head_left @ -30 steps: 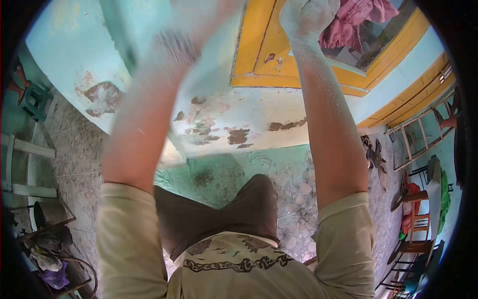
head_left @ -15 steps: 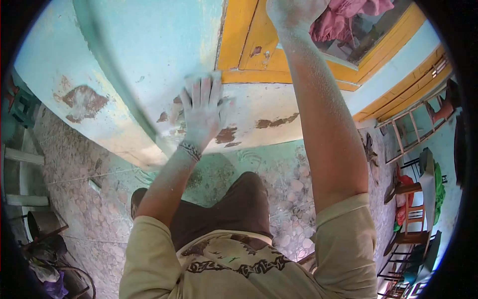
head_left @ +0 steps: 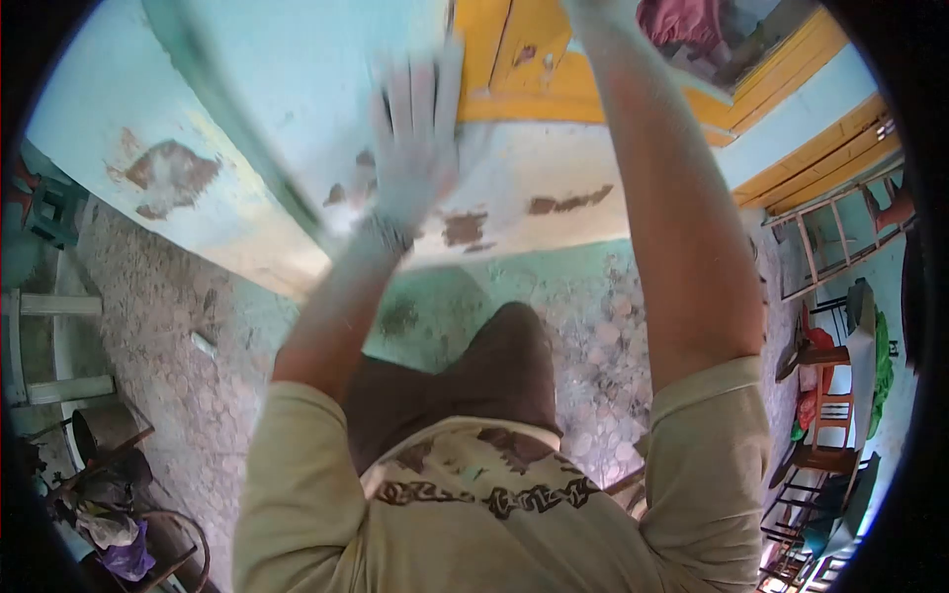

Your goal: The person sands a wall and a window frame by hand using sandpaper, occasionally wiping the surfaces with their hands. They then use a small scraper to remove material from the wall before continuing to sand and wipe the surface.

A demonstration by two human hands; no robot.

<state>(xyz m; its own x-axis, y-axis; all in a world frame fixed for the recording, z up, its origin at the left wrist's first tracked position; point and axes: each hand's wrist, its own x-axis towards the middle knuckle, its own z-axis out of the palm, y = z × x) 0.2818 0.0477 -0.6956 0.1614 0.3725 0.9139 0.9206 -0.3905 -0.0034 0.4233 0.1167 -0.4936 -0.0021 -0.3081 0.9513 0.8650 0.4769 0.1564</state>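
My left hand (head_left: pixel 415 138), coated in pale dust, is held flat against the light blue wall (head_left: pixel 282 74) with its fingers stretched upward. It holds nothing, and its edges are smeared by motion. Close to its right is the corner of a yellow wooden frame (head_left: pixel 539 106). Below the hand, a brown patch of bare wall (head_left: pixel 465 229) shows where paint has come off. My right hand (head_left: pixel 598 8) reaches up past the yellow frame and is cut off by the top edge, so its fingers are hidden. Behind the frame hangs pink cloth (head_left: pixel 682 25).
A raised green strip (head_left: pixel 232 128) runs down the wall at left. A wooden ladder (head_left: pixel 835 242) and chairs (head_left: pixel 828 425) stand at right. Bags and a dark pot (head_left: pixel 99 435) sit at lower left, near a pale wooden frame (head_left: pixel 64 304). The floor (head_left: pixel 198 415) is dusty.
My left hand has slid up the wall, to beside the yellow frame's corner. My right hand has moved farther up, mostly out of view. The camera view has shifted slightly.
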